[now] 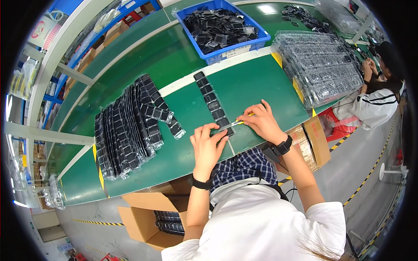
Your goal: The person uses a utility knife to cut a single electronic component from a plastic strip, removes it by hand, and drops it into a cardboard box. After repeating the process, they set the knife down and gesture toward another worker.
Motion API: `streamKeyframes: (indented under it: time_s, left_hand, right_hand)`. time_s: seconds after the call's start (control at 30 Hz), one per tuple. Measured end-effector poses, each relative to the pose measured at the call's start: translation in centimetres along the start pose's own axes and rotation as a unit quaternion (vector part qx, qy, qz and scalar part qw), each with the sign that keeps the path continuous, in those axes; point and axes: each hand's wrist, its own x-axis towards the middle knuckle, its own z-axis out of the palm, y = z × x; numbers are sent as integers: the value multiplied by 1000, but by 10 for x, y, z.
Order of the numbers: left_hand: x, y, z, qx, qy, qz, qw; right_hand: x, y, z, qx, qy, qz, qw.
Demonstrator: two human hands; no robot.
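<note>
A strip of black square pieces in clear plastic (210, 98) lies lengthwise away from me on the green bench. My left hand (206, 143) pinches its near end, thumb and forefinger closed on the plastic. In my right hand (263, 124) is a slim yellow cutter knife (239, 122), gripped between thumb and fingers. Its long silver blade lies across the near end of the strip, beside my left fingertips. Whether the blade has gone through the plastic is too small to tell.
Many similar strips (126, 130) are piled on the left of the bench. A blue bin (207, 56) of loose black pieces stands at the back. Bagged stacks (318, 65) lie at the right, near another person (379, 102). An open carton (133, 219) sits below the bench edge.
</note>
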Motion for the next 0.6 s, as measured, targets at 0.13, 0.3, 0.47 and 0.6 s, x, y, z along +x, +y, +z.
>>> streamKeyframes:
  time_s: [0.13, 0.3, 0.47, 0.6]
  left_hand:
    - [7, -11, 0, -58, -2, -26, 998]
    - [15, -26, 13, -99, 3, -69, 993]
    - [18, -28, 17, -105, 7, -94, 990]
    - [21, -25, 19, -89, 10, -110, 990]
  right_hand:
    - [-9, -4, -3, 7, -12, 0, 1000]
    - [-13, -6, -4, 15, -15, -5, 1000]
    - [-10, -7, -6, 37, -12, -3, 999]
    - [-6, -7, -7, 32, -26, -5, 999]
